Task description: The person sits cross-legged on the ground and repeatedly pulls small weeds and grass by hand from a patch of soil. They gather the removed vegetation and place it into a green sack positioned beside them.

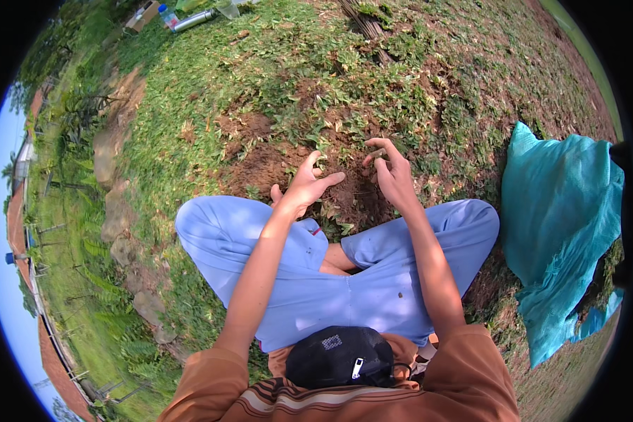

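Both hands are over a patch of loose brown soil (348,196) in front of my crossed legs. My left hand (308,184) is spread, thumb and fingers apart, close above the soil; no object shows in it. My right hand (390,171) has bent fingers, and a small brownish bit, perhaps soil or plant, shows by its thumb and fingertips. Whether the fingers grip it is unclear. Low green plants (295,118) and uprooted-looking leaves lie around the soil.
A teal woven sack (559,205) lies at the right. A piece of weathered wood (368,26) is ahead. A steel flask (195,20), a bottle with a blue cap (168,17) and a cardboard box (143,16) stand or lie at the far left. Stones (117,211) line the left side.
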The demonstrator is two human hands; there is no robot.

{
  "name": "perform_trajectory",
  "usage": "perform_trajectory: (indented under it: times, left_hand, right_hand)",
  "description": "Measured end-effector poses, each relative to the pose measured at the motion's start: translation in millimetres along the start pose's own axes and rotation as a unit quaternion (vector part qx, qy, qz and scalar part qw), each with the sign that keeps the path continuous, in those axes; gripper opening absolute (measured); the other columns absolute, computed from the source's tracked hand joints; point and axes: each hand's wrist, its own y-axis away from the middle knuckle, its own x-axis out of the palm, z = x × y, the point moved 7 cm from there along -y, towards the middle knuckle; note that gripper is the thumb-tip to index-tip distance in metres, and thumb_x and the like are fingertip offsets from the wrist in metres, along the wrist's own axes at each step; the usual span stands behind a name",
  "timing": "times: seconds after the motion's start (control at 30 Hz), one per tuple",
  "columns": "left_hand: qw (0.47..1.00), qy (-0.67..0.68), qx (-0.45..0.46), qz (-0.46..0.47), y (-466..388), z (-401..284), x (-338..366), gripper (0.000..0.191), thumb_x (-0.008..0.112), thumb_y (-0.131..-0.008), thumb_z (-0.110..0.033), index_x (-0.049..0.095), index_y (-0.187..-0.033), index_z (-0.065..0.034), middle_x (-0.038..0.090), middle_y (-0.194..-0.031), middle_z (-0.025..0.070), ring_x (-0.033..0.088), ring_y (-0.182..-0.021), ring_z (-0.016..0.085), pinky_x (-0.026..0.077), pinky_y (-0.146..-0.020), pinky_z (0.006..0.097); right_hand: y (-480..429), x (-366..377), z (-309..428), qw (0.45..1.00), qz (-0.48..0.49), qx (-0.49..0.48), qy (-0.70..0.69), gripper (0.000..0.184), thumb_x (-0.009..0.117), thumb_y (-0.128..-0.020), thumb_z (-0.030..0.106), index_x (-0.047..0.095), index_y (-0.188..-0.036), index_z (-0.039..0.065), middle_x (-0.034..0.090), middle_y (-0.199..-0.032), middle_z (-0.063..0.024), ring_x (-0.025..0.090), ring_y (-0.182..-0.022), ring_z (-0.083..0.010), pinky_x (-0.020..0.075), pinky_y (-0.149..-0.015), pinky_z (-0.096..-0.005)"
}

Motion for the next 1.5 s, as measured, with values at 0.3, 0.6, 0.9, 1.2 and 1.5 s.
perform_trajectory:
  times: [0.3, 0.6, 0.9, 1.2, 1.5]
  left_hand:
    - [0.969, 0.199, 0.106, -0.099, -6.7, -1.8, -16.9, 0.114, 0.086, -0.086, -0.036, 0.012, -0.164, -0.0017, 0.039, -0.152, 0.0336, 0.044, -0.141, 0.033, 0.031, -0.120, 0.0431]
    - [0.942, 0.296, 0.142, -0.072, -0.8, -9.3, -6.9, 0.082, 0.082, -0.091, -0.017, 0.031, -0.154, -0.0034, 0.062, -0.133, 0.0129, 0.060, -0.123, 0.020, 0.047, -0.106, 0.0382]
    - [0.966, 0.242, 0.090, -0.019, 10.6, -19.1, 4.1, 0.068, 0.084, -0.088, -0.017, 0.047, -0.144, -0.0048, 0.063, -0.131, 0.0126, 0.063, -0.117, 0.019, 0.050, -0.104, 0.0345]
    - [0.942, 0.270, 0.199, -0.006, 20.8, -32.6, 4.7, 0.068, 0.076, -0.094, -0.003, 0.041, -0.152, -0.0052, 0.066, -0.130, 0.0115, 0.064, -0.118, 0.018, 0.053, -0.103, 0.0340]
    - [0.932, 0.267, 0.243, 0.016, 21.7, -38.2, 7.8, 0.071, 0.076, -0.094, -0.003, 0.038, -0.153, -0.0065, 0.063, -0.133, 0.0112, 0.062, -0.120, 0.017, 0.052, -0.105, 0.0338]
  right_hand:
    - [11.2, 24.1, 22.4, 0.978, 0.076, -0.098, 0.170, 0.043, 0.084, -0.084, 0.038, 0.068, -0.103, 0.003, 0.068, -0.088, -0.0112, 0.062, -0.076, -0.0228, 0.0509, -0.073, -0.0372]
    - [20.7, 24.3, 45.6, 0.961, -0.025, -0.184, 0.206, 0.048, 0.087, -0.076, 0.024, 0.068, -0.114, 0.003, 0.067, -0.095, -0.0123, 0.070, -0.087, -0.0309, 0.0566, -0.078, -0.0411]
    - [23.1, 26.1, 46.7, 0.939, -0.049, -0.256, 0.226, 0.044, 0.085, -0.079, 0.020, 0.071, -0.117, 0.002, 0.066, -0.103, -0.0139, 0.069, -0.092, -0.0319, 0.0570, -0.078, -0.0408]
    - [21.8, 21.2, 51.3, 0.956, -0.067, -0.230, 0.168, 0.039, 0.086, -0.080, 0.018, 0.075, -0.113, 0.001, 0.070, -0.104, -0.0130, 0.072, -0.086, -0.0282, 0.0583, -0.075, -0.0376]
    - [19.7, 19.1, 41.2, 0.955, -0.084, -0.232, 0.166, 0.030, 0.082, -0.082, 0.015, 0.074, -0.106, -0.001, 0.072, -0.098, -0.0147, 0.073, -0.085, -0.0321, 0.0584, -0.074, -0.0378]
